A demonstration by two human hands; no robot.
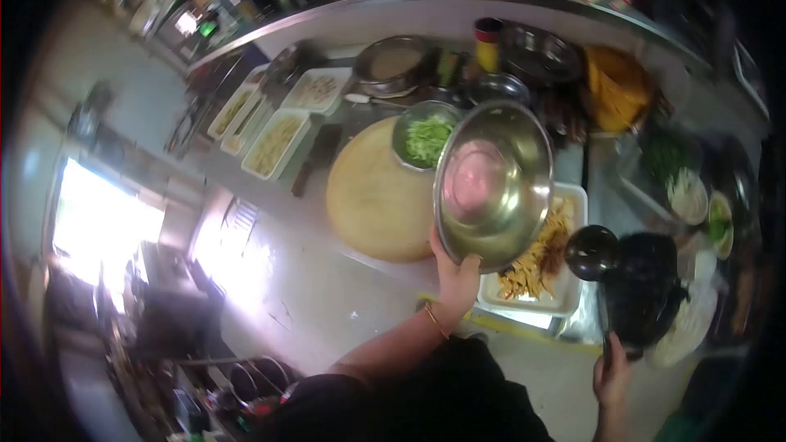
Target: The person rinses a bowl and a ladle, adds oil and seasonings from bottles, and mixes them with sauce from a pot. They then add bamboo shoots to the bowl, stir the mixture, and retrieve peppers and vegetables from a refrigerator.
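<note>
My left hand grips the lower rim of a steel mixing bowl, thumb over the edge. The bowl is tilted toward me, and a smooth pink mass shows at its bottom. In my right hand is the handle of a ladle, its round scoop dark inside. Between the bowl and the ladle, a white tray holds yellow-brown strips and a reddish-brown heap. The bowl overlaps part of this tray. A black plastic bag lies right of the ladle.
A round wooden chopping board lies left of the bowl, with a smaller bowl of chopped greens at its edge. A cleaver rests beside it. White food trays stand back left; pans and an orange bag line the back.
</note>
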